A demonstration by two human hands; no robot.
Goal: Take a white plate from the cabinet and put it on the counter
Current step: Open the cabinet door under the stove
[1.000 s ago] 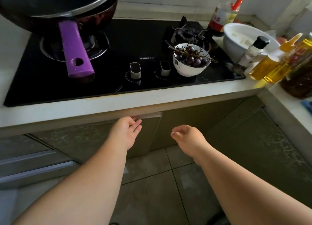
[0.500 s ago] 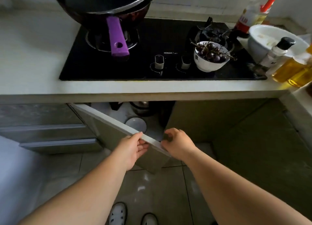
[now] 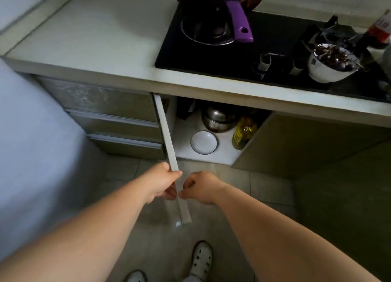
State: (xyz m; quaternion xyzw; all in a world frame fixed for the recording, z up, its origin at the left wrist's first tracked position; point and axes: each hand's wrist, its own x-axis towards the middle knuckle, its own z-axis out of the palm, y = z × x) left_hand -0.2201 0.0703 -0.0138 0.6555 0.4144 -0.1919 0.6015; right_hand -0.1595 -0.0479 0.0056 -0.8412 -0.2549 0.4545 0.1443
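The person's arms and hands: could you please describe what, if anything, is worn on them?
Both forearms are bare, with no sleeves in view. The left hand and right hand wear no gloves, and no watch, bracelet or ring is visible.

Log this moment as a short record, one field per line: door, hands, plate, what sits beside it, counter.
cabinet door: swung open, seen edge-on
left hand: gripping the door's outer edge
right hand: at the same edge, fingers curled; grip unclear
white plate: on the cabinet floor near the front, untouched
neighbours: steel pots behind it, oil bottle to its right
counter: bare stretch left of the stove
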